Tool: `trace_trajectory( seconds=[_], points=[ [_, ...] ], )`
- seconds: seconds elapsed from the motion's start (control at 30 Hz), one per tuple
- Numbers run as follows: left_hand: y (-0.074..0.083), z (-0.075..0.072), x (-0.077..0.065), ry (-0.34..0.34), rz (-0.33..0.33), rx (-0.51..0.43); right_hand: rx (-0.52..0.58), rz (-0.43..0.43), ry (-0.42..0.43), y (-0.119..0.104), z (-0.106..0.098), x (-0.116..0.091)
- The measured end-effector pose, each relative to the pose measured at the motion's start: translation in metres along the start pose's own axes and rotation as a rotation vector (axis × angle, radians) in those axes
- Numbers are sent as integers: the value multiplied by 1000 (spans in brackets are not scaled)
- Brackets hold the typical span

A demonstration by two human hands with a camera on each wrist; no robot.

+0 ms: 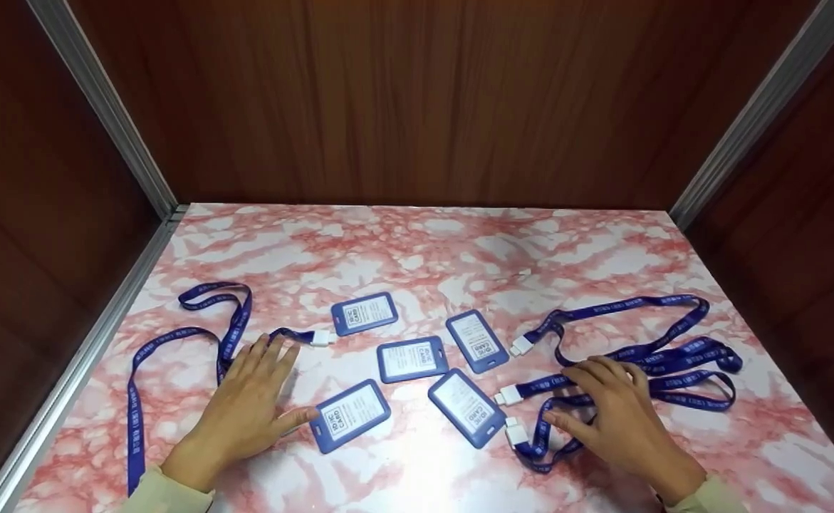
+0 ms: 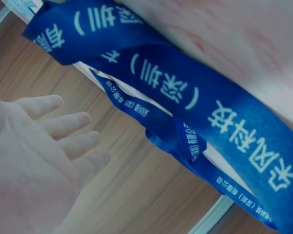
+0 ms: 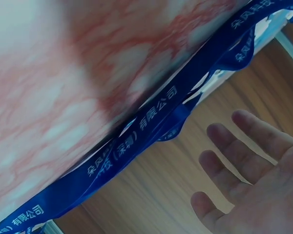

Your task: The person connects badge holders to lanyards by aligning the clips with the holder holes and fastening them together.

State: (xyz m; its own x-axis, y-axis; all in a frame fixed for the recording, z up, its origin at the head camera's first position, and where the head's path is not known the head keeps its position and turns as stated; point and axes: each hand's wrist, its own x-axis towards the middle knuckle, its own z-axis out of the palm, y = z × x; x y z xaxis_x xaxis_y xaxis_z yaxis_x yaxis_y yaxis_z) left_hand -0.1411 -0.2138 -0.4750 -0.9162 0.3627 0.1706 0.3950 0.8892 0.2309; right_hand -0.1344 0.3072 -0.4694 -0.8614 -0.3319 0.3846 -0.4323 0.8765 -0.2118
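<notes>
My left hand, fingers extended, is over a blue lanyard on the left, its thumb at the edge of a badge holder. That lanyard's white clip points toward another badge holder. On the right, my right hand lies spread above several blue lanyards with white clips, partly covering them. Both wrist views show a bare palm with loosely straight fingers, the left hand and right hand holding nothing beside printed lanyard straps.
Between the hands lie more blue-framed badge holders: one in the middle, one upper right and one lower right. The red-and-white marbled table is walled by brown wood panels with metal corner strips.
</notes>
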Motion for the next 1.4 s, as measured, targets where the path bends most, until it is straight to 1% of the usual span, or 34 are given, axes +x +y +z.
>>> trace_trajectory(
  seconds=[0.13, 0.3, 0.5, 0.6, 0.93, 1.1, 1.27, 1.4],
  points=[
    [3, 0, 0, -3, -1, -2, 17, -16, 17, -5, 1, 0],
    [7, -1, 3, 13, 18, 8, 14, -54, 46, -11, 2, 0],
    [10, 1, 4, -23, 7, -12, 9, -68, 62, -17, 4, -2],
    [11, 2, 3, -30, 6, -21, 12, -83, 72, -20, 7, -2],
    [13, 1, 3, -41, 10, -26, -1, -104, 46, -33, 15, -2],
    [15, 2, 3, -47, 19, -24, -8, -123, 59, -37, 18, -3],
    [17, 3, 3, -47, 12, -22, -17, -172, 79, -42, 20, -3],
    [19, 4, 4, -56, 9, -26, -6, -185, 72, -46, 23, -2]
  ],
)
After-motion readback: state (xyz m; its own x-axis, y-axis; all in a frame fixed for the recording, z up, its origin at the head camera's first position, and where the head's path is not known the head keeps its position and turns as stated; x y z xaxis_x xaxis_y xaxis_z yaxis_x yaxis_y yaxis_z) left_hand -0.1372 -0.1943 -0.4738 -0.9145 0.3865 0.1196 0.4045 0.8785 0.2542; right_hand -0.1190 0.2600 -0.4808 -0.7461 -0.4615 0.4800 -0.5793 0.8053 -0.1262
